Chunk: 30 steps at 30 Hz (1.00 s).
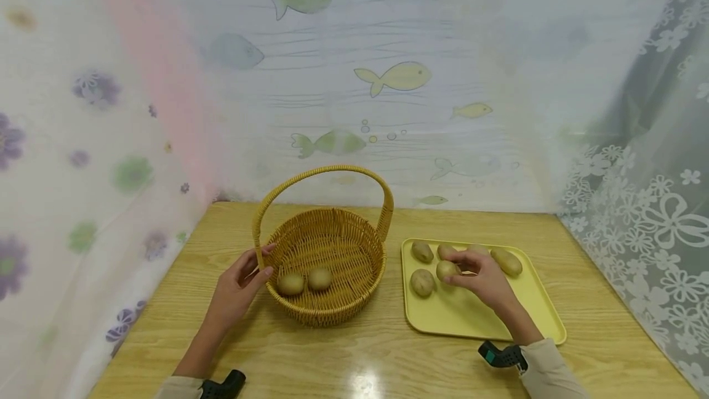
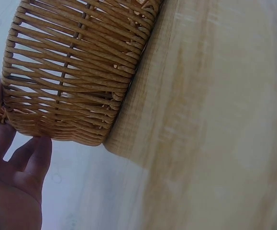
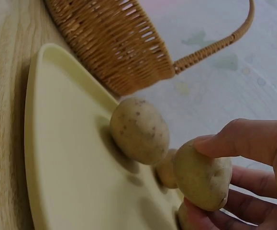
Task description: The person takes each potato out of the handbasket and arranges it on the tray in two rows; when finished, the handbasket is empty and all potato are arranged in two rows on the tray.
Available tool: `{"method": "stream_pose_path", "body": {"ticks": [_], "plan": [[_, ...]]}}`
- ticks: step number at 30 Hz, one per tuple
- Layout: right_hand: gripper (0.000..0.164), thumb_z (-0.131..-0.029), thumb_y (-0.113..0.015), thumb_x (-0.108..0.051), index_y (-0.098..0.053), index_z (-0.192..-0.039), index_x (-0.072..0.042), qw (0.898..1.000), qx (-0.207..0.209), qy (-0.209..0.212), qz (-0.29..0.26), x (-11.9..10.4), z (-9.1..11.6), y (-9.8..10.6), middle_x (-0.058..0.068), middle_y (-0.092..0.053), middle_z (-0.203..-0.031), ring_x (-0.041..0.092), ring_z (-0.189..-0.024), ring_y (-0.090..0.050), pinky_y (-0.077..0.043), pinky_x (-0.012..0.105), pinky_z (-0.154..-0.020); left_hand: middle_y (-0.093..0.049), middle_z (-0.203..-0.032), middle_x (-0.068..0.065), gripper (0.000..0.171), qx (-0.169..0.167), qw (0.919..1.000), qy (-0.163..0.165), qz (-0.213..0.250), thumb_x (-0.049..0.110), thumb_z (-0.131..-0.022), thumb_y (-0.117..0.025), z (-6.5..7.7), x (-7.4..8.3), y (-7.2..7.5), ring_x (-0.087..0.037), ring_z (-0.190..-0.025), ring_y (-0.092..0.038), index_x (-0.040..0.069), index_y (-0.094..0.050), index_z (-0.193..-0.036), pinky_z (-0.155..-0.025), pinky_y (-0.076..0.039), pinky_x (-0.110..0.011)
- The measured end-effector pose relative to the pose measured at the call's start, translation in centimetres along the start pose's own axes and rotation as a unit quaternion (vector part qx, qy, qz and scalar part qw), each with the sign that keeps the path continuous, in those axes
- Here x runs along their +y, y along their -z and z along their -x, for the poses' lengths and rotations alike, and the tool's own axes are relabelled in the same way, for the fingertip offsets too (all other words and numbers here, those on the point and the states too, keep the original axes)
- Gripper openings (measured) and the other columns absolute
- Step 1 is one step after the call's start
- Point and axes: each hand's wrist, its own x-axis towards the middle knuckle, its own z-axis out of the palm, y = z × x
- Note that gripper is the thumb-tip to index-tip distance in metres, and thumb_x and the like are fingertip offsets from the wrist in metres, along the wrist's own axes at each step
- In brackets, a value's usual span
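White glare on the near tabletop (image 1: 332,362)

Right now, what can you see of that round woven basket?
The round golden basket looks like woven wicker, gapped between strands. It stands upright on the pale wooden table, left of the yellow rectangular tray, its arched handle wrapped in similar strands. Two round brownish potatoes lie inside, front left. The person's left grip holds it near the handle's left end.

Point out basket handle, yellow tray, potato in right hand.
Basket handle (image 1: 338,168): head view, top of the arch.
Yellow tray (image 1: 471,318): head view, bare floor toward near rim.
Held potato (image 3: 201,178): right wrist view, middle of visible side.
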Motion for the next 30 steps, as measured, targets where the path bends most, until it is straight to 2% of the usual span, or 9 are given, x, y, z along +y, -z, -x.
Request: {"method": "stream_pose_path", "body": {"ticks": [8,15,21,30], "plan": [[0.034,-0.090,-0.083,-0.007,-0.072,-0.121,0.001,1.000,-0.003,-0.006,0.024,0.9,-0.2,0.1,0.017,-0.067,-0.123,0.033,-0.110,-0.064,-0.057,0.032,-0.085,-0.053,-0.153,-0.012,0.039,-0.006,0.9999,-0.013,0.001,0.009,-0.107,-0.062,-0.1,0.0,-0.1,-0.025,-0.145,-0.043,-0.004,-0.054,-0.143,-0.107,-0.045,-0.022],[0.034,-0.089,-0.084,-0.010,-0.073,-0.119,0.000,0.999,-0.007,-0.014,0.042,1.4,0.1,0.1,0.015,-0.068,-0.121,0.034,-0.110,-0.063,-0.056,0.043,-0.086,-0.054,-0.152,-0.010,0.039,-0.001,1.0000,0.000,-0.007,0.010,-0.107,-0.062,0.1,0.0,0.0,-0.019,-0.144,-0.044,-0.003,-0.055,-0.143,-0.107,-0.045,-0.021],[0.033,-0.090,-0.083,-0.011,-0.073,-0.119,0.001,0.998,-0.014,-0.017,0.057,1.8,0.1,0.1,0.015,-0.067,-0.120,0.033,-0.109,-0.063,-0.057,0.040,-0.087,-0.054,-0.152,-0.009,0.040,0.000,0.9999,0.006,-0.013,0.012,-0.107,-0.063,0.2,-0.1,0.0,-0.016,-0.143,-0.045,-0.002,-0.054,-0.143,-0.106,-0.045,-0.021],[0.037,-0.091,-0.082,-0.013,-0.070,-0.123,0.002,0.997,-0.040,-0.001,0.072,1.8,-0.1,0.5,0.015,-0.068,-0.118,0.030,-0.104,-0.064,-0.056,0.038,-0.081,-0.053,-0.152,-0.011,0.041,-0.001,1.0000,-0.003,-0.009,0.011,-0.107,-0.062,0.1,0.1,-0.1,-0.028,-0.144,-0.043,-0.003,-0.053,-0.144,-0.107,-0.044,-0.020]]}}
